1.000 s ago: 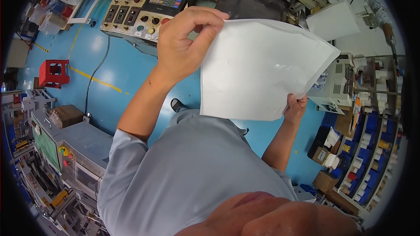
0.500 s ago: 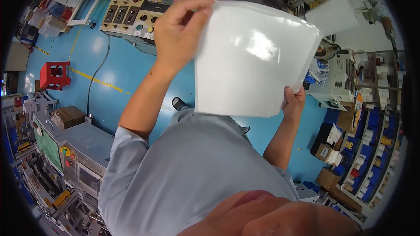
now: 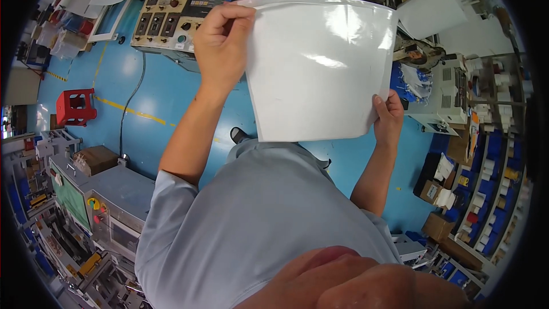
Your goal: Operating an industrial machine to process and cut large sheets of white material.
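A large glossy white sheet [image 3: 317, 80], seemingly with a clear film layer along its far edge, is held up in front of my body. My left hand [image 3: 224, 46] pinches its upper left corner between thumb and fingers. Lower down, my right hand [image 3: 389, 115] grips the right edge, its thumb on the face of the sheet and its other fingers partly hidden behind. Bright reflections lie across the upper right of the surface.
Ahead stands a machine with a control panel [image 3: 180, 14]. A red stool [image 3: 76, 107] is on the blue floor at left, near a grey machine [image 3: 114, 186]. Shelves with blue bins [image 3: 486, 189] and cardboard boxes [image 3: 437, 226] line the right. Another white sheet [image 3: 432, 11] is at upper right.
The white sheet has shifted a little left and up, and its surface is turned so the reflections sit differently. Both hands keep their grip; the right has risen slightly.
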A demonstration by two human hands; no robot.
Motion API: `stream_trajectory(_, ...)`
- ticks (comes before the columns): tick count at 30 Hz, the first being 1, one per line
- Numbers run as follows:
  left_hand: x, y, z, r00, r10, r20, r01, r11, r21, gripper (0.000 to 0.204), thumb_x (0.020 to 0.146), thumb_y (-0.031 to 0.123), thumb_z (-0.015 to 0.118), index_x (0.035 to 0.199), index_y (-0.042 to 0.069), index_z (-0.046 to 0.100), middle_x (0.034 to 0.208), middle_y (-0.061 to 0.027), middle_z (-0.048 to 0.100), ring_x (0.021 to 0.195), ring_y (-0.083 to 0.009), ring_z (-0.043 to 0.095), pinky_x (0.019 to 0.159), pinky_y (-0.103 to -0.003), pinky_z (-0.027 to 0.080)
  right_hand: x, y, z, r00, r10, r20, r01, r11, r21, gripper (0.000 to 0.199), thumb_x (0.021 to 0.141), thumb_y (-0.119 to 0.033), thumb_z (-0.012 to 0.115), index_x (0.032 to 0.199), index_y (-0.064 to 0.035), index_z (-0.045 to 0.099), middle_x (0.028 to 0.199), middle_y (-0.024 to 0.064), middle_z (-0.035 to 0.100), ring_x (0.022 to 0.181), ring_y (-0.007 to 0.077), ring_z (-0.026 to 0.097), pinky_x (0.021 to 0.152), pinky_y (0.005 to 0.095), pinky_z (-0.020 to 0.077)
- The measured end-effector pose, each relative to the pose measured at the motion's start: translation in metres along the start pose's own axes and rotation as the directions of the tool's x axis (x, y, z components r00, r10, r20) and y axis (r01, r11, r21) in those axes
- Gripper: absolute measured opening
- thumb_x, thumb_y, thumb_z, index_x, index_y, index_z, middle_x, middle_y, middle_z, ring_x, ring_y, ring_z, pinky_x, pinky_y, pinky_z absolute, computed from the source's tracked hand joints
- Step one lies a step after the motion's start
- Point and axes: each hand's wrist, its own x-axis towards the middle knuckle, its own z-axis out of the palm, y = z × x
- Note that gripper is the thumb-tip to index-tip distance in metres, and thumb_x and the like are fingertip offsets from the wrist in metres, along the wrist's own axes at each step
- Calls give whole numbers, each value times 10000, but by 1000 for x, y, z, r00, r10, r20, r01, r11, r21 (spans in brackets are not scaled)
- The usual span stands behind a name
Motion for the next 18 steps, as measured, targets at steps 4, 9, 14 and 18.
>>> stream_trajectory(4, -4, 7, -1, 991, 81, 102, -74, 995, -71, 108, 936, -58, 613, 951, -5, 706, 1143, -97, 671, 947, -116, 632, 820, -240, 506, -1, 5, -3, 1000, -27, -9, 27, 999, 44, 140, 933, -42, 676, 1062, -14, 626, 973, 43, 705, 853, 86, 628, 846, 234, 482)
stream_trajectory(9, -3, 14, -6, 967, 136, 217, -118, 989, -95, 129, 920, -89, 599, 931, -13, 702, 1170, -113, 649, 989, -140, 631, 824, -245, 513, -4, 9, -5, 997, -81, -10, 81, 990, 114, 120, 939, -28, 650, 1052, -17, 612, 1008, 53, 700, 902, 93, 624, 893, 253, 473)
stream_trajectory(14, -2, 21, -5, 958, 146, 246, -142, 989, -33, 170, 930, -58, 607, 1044, 9, 714, 1238, -112, 615, 1001, -147, 635, 835, -246, 520, -6, 11, -7, 995, -88, -36, 92, 988, 122, 109, 945, -33, 642, 1049, -23, 613, 1017, 54, 699, 911, 94, 621, 899, 256, 469)
stream_trajectory(18, -1, 18, 1, 969, 68, 239, -75, 997, 21, 383, 939, 19, 644, 1317, 79, 629, 1348, -111, 553, 1033, -166, 639, 891, -276, 534, 6, 21, -2, 993, -72, -96, 81, 992, 96, 115, 951, -58, 656, 1054, -24, 618, 1015, 51, 698, 912, 99, 620, 888, 258, 469)
